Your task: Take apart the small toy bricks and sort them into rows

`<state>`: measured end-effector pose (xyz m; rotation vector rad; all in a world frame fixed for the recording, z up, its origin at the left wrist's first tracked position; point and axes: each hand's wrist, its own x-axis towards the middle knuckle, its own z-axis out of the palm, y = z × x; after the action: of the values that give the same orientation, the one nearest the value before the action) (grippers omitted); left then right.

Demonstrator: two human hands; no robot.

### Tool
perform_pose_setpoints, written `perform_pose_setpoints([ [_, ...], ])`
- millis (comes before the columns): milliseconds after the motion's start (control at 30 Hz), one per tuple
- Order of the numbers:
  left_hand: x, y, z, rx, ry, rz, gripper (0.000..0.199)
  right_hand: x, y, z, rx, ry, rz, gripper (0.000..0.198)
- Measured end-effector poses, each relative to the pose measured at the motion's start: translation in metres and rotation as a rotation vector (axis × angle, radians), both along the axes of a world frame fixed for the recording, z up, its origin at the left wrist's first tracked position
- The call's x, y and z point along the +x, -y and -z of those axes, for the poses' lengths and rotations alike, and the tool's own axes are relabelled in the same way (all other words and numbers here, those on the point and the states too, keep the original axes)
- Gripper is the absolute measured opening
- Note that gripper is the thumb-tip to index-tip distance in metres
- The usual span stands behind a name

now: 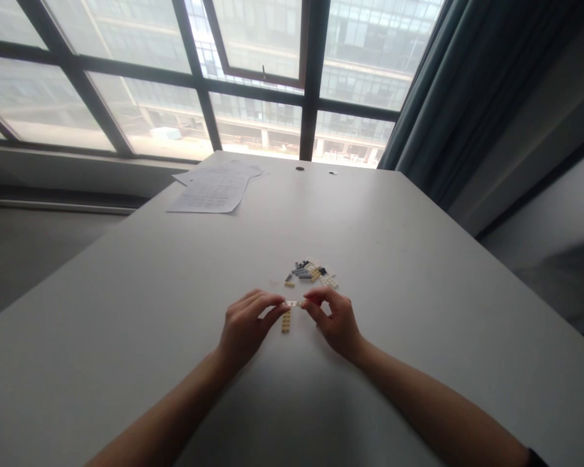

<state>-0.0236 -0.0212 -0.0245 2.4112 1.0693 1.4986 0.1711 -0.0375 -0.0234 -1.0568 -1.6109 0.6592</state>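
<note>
My white table (394, 272) carries overlapping papers (214, 188) near its far left corner and, closer to me, clustered grey, tan, white and black bricks (304, 274), a tan piece (289, 284) just beside them.

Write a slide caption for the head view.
Left hand and right hand pinch a small white piece near assorted bricks on a white table.

Left hand (246, 324) and right hand (338, 322): bare. Left forearm (163, 410) and right forearm (428, 399): bare, each tapering toward the hand, with a plain, smooth outline. Right sleeve (535, 458): dark, near black; only a small edge portion is visible.
</note>
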Motion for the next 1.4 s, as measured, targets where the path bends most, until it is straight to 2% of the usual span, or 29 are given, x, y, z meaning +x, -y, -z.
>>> perform_pose_setpoints([
  [100, 0.0, 0.0, 0.001, -0.018, 0.019, 0.006, 0.007, 0.0, -0.002, 0.0, 0.014, 0.024, -0.011, 0.005],
  [200, 0.0, -0.001, 0.0, -0.109, 0.076, -0.008, 0.007, 0.0, -0.002, 0.002, 0.021, 0.042, -0.042, 0.003],
  [333, 0.002, -0.001, -0.001, -0.386, 0.191, -0.014, 0.011, -0.003, 0.001, 0.004, 0.046, 0.065, -0.091, 0.004],
  [500, 0.003, -0.002, -0.002, -0.699, 0.376, 0.157, 0.02, -0.006, 0.003, 0.006, 0.114, 0.16, -0.138, 0.011],
  [667, 0.004, -0.003, -0.003, -0.785, 0.444, 0.198, 0.019, -0.003, 0.0, 0.009, 0.204, 0.286, -0.073, 0.042],
  [833, 0.006, -0.002, 0.0, -0.845, 0.398, 0.189, 0.021, 0.0, 0.0, 0.012, 0.281, 0.461, -0.052, 0.044],
  [900, 0.005, -0.002, 0.0, -0.841, 0.363, 0.182, 0.022, 0.0, 0.0, 0.012, 0.266, 0.494, -0.038, 0.042],
  [967, 0.001, -0.004, -0.001, -0.775, 0.257, 0.149, 0.02, 0.0, 0.001, 0.01, 0.242, 0.529, -0.021, 0.043],
  [1067, -0.01, -0.01, -0.003, -0.547, -0.003, 0.098, 0.019, 0.002, -0.001, 0.009, 0.176, 0.607, 0.001, 0.046],
  [1167, -0.021, -0.016, 0.001, -0.381, -0.259, 0.126, 0.035, 0.002, -0.002, 0.008, 0.099, 0.688, -0.003, 0.045],
  [1267, -0.025, -0.019, 0.007, -0.337, -0.428, 0.12, 0.05, 0.0, -0.002, 0.008, 0.06, 0.729, -0.016, 0.041],
  [1400, -0.024, -0.019, 0.013, -0.312, -0.511, 0.124, 0.048, -0.001, -0.001, 0.008, 0.046, 0.752, -0.019, 0.042],
])
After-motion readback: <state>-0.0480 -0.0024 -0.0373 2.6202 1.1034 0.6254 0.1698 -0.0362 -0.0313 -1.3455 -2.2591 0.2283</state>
